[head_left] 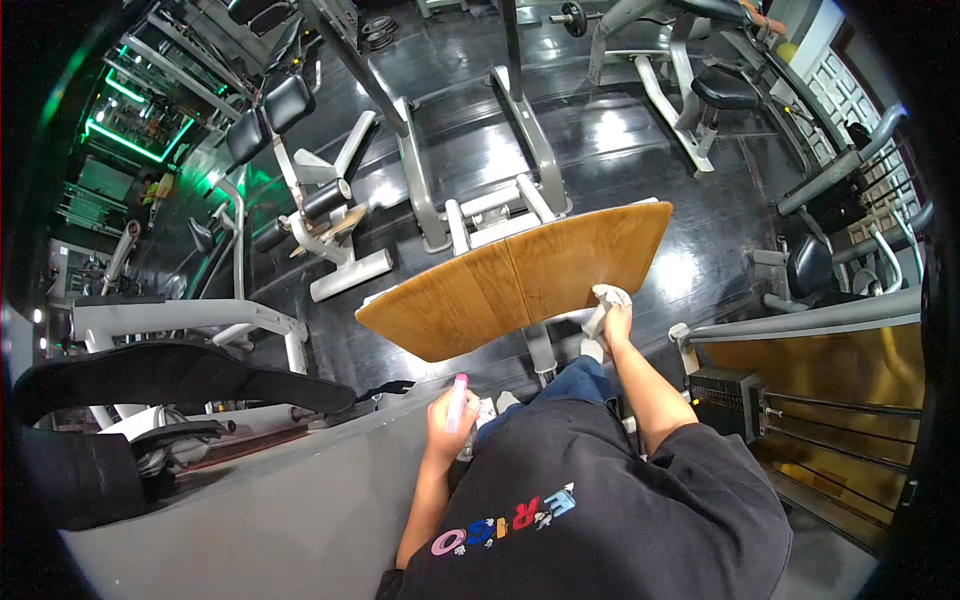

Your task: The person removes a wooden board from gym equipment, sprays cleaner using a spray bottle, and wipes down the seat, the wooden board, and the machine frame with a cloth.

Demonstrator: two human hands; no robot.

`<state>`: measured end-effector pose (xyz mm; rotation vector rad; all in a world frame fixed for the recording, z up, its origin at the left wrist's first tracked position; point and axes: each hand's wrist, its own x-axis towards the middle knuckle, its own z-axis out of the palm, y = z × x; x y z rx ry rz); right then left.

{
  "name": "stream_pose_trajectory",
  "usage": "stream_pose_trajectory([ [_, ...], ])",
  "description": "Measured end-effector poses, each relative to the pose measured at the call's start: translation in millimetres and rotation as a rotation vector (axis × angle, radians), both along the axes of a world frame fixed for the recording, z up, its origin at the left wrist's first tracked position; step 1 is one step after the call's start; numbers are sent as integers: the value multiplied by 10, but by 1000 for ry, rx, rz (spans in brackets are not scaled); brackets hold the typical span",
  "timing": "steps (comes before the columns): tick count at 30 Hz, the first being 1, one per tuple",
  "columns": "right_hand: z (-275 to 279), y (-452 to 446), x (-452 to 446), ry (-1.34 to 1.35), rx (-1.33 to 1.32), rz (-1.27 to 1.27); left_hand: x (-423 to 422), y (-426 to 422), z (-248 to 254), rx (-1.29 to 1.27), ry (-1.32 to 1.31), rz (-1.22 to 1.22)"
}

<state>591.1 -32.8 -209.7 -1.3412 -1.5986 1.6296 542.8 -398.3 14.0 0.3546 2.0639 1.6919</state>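
The wooden panel (590,255) stands in front of the person, its curved near edge facing the body. Past the right part of that edge, the right arm (650,390) reaches forward and slightly inward, extended from the sleeve of a black T-shirt (610,500). The right hand (618,322) is at the panel's near edge, toward its right end, with its fingers grasping a white cloth (612,296) that overlaps the panel there; how each finger lies is too small to tell.

The left hand (448,425) is on the near side of the panel, apart from it and below its left half. The left forearm (427,505) runs forward from the body, and the fingers are wrapped around a pale pink bottle (456,408), whose darker pink cap (461,380) points toward the panel. Beyond the panel's far edge, grey machine frames (415,170) stand on the dark, glossy floor (470,150).
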Motion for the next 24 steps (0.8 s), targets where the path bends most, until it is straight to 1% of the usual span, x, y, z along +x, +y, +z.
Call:
stream_pose_trajectory([
  [2, 552, -192, -268, 201, 46, -67, -22, 60, 25, -30, 27, -41],
  [3, 973, -414, -456, 228, -91, -186, -38, 103, 38, -27, 26, -42],
  [4, 1090, -621, -552, 230, -187, -189, -62, 151, 54, -31, 37, -71],
  [5, 1269, -840, -669, 160, -240, -162, -84, 195, 65, -36, 50, -102],
  [6, 999, -1033, -745, 121, -309, -8, -110, 248, 67, -33, 54, -107],
  [7, 1223, -1215, -840, 163, -74, 42, -124, 297, 65, -45, 61, -112],
  [8, 1410, -1257, -909, 259, -297, 63, -137, 340, 64, -57, 66, -116],
  [9, 1438, -1262, -957, 309, -317, 38, -158, 377, 73, -57, 67, -119],
  [10, 1597, -1272, -1011, 360, -338, 14, -185, 404, 93, -59, 94, -140],
  [11, 1748, -1265, -1051, 424, -236, 26, -192, 415, 112, -64, 115, -163],
  [12, 2214, -1202, -1058, 485, -131, 37, -191, 434, 132, -68, 110, -167],
  [13, 2626, -1107, -1034, 436, -193, 91, -184, 459, 154, -33, 58, -153],
  [14, 2554, -984, -1127, 437, 226, 170, -183, 489, 168, 5, 10, -139],
  [16, 2631, -902, -1199, 371, 632, 301, -191, 555, 176, 0, 26, -159],
  [17, 2577, -875, -1147, 375, 691, 451, -191, 592, 194, 2, 26, -157],
  [18, 2491, -847, -1091, 378, 695, 442, -198, 627, 213, 6, 25, -154],
  [20, 2234, -798, -954, 124, 1253, 871, -212, 661, 201, 41, 6, -159],
  [21, 2022, -814, -849, 56, 1303, 916, -218, 667, 200, 37, 9, -170],
  [22, 1739, -792, -733, -14, 1254, 1003, -227, 679, 198, 32, 15, -182],
  [23, 1592, -765, -552, -59, 1116, 1021, -235, 696, 188, 36, 19, -185],
  [24, 1340, -728, -378, -63, 831, 1015, -244, 702, 179, 35, 18, -188],
])
